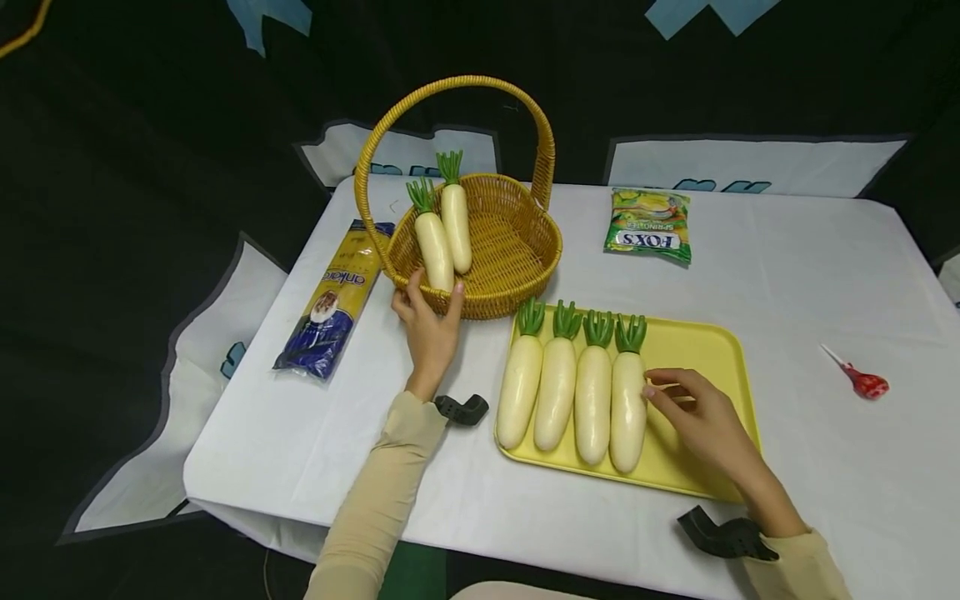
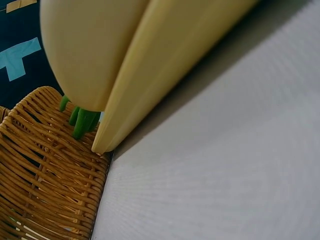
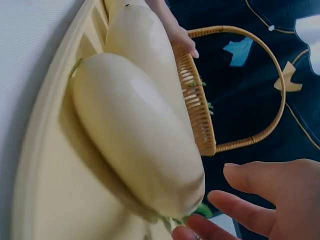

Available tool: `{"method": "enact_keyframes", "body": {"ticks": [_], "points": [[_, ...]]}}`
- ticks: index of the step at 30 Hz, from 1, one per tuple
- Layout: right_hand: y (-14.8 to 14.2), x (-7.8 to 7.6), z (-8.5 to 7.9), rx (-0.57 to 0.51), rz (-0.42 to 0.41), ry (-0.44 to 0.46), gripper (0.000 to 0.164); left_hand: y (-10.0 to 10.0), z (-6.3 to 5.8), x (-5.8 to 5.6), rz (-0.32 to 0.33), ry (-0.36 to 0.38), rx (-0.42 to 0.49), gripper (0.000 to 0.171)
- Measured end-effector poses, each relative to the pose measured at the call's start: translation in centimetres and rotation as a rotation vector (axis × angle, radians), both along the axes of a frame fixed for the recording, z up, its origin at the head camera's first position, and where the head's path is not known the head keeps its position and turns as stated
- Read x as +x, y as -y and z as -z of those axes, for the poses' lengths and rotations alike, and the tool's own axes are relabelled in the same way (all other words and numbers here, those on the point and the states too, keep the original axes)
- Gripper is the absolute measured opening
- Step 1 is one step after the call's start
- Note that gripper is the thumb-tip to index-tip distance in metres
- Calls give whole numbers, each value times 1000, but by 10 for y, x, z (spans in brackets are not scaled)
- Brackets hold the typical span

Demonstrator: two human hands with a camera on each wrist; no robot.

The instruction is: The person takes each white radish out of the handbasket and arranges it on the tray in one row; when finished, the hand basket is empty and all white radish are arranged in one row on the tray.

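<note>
A yellow wicker basket with a tall handle stands at the back left, holding two white radishes with green tops. My left hand holds its front rim, thumb and fingers spread along the edge. In front, a yellow tray carries several white radishes in a row, tops toward the back. My right hand is over the tray beside the rightmost radish, fingertips close to its side. The right wrist view shows those fingers loosely bent and apart, near the radish's green end.
Left of the basket lies a blue and yellow packet. A green Fox's candy bag is at the back, and a red lollipop lies to the right. All rest on a white-covered table before dark cloth.
</note>
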State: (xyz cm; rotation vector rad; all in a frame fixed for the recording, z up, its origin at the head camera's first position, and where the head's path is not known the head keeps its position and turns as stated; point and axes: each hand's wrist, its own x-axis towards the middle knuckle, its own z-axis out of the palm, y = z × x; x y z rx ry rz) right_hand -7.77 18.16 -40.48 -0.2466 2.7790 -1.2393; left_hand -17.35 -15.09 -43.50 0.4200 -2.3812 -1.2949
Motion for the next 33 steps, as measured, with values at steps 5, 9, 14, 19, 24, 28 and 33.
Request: {"method": "enact_keyframes", "body": {"ticks": [5,9,14,19,24,28,33], "points": [[12,-8,-6,-33,5,-82,32,0,0,0,0,2,-5,76],[22,-16,-11,-57,-9,-137,31,1,-1,0,-3,0,-9,76],[36,-29,-14,-89,-50,-175,30,2,-2,0,0,-5,-6,76],[55,-44,-22,-146,-91,-168,31,3,-3,-1,-1,-7,-2,76],[81,-67,-34,-232,-136,-139,33,3,-4,-1,-12,-14,-7,74],[100,-85,-46,-315,-145,-89,35,2,-3,0,-8,-6,-8,73],[128,-104,-57,-359,-153,-83,39,-1,-1,0,-21,2,-16,73]]}}
